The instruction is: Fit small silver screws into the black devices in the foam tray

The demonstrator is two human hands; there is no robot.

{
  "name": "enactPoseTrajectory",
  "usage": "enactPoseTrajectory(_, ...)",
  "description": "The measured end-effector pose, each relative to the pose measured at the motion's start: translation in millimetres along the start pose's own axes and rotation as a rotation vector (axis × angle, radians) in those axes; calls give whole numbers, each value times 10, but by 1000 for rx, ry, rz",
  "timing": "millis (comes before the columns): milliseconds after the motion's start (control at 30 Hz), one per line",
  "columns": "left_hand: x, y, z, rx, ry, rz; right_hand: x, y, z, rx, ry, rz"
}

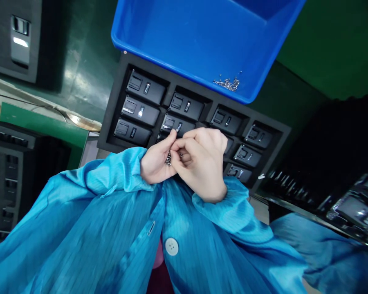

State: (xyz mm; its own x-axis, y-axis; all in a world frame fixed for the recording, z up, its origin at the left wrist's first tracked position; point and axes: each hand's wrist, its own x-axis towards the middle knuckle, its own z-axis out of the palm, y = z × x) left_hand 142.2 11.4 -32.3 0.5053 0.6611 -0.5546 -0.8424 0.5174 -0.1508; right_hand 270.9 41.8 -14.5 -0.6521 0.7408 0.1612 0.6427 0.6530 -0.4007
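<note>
View: head, tilted, looking down over the person's own chest.

Left hand: the left hand [155, 163] sits at the centre of the frame, closed, thumb and fingers pinching inward, gathered blue cuff at the wrist.

Right hand: the right hand [202, 163] lies just beside it at 3 o'clock, fingers curled and closed around the same small cluster, its knuckles rounded upward.

Held pieces: tiny metal fasteners [168, 158], thin and shiny, are gripped between both hands; their exact shape is too small to tell.

Blue tub: a glossy blue plastic tub [184, 36] with a rounded rim sits at 12 o'clock from the hands, a loose heap of similar metal fasteners [227, 84] in its near corner.

Foam tray: a black foam tray [110, 139] with square recesses lies directly beyond the hands, its edge touching the tub.

Parts: matte black plastic housings [145, 86], rectangular with a stepped latch and small raised lettering, sit one per recess in rows.

Bench: a smooth green mat [88, 53], scuffed and shiny, spreads under the tray.

Garment: a pleated, satiny blue smock [79, 232] fills 6 o'clock, with a round white button [171, 246].

Edges: dark foam trays [6, 192] stand at 9 o'clock, with more dark trays [325, 163] at 3 o'clock.
</note>
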Motion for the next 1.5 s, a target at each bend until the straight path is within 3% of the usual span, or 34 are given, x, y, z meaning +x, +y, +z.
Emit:
enactPoseTrajectory(300, -30, 26, 79, -25, -50, 57, -31, 30, -64, 20, -30, 23)
enactPoseTrajectory(667, -3, -14, 30, 6, 33, 5, -9, 20, -15, 73, -23, 14)
enactPoseTrajectory(833, -17, -8, -2, -24, 11, -10, -8, -3, -25, 73, -52, 37)
enactPoseTrajectory(1167, -3, -23, -11, 35, 9, -39, -7, 28, -18, 102, -99, -56)
enactPoseTrajectory(1233, 8, -18, -34, 51, -18, -23, -11, 37, -61, 151, -64, -67)
enactPoseTrajectory(1333, 32, 8, -101, 87, -72, 1, -6, 146, -199, 191, 87, -71)
enactPoseTrajectory(1433, 37, 57, -167, 108, -103, 11, 11, 429, -328, 106, 254, 43)
enactPoseTrajectory(1500, 26, 89, -189, 121, -107, 32, 16, 675, -338, 54, 279, 148)
